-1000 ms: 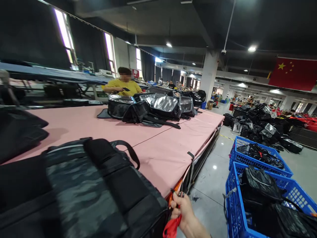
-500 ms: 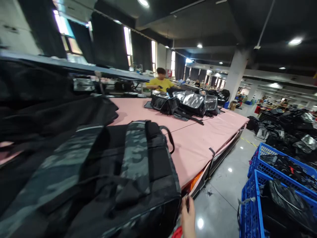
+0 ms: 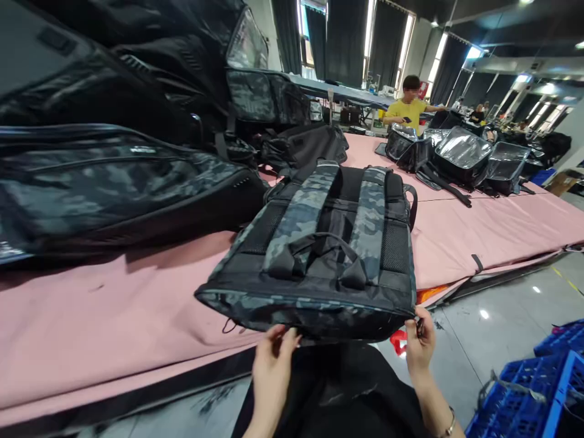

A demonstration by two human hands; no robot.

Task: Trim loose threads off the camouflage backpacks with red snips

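A black and grey camouflage backpack (image 3: 314, 255) lies straps up across the near edge of the pink table. Its padded shoulder straps point away from me and a webbing handle loops near its close end. My left hand (image 3: 272, 359) pinches the lower near edge of the backpack around its middle. At the near right corner, my right hand (image 3: 420, 344) is closed with its fingertips on the edge. Some small dark item shows between those fingers, too unclear to name.
The pink tabletop (image 3: 137, 322) carries a pile of camouflage bags (image 3: 114, 188) on the left. Silver-lined bags (image 3: 460, 149) stand farther back, near a person in yellow (image 3: 408, 109). Blue crates (image 3: 515, 389) sit on the floor at right; a red item (image 3: 398, 342) shows beside the backpack.
My view has swung left and down, so the backpack now appears whole and farther right. My left hand has come into view on its near edge; my right hand stays at the corner.
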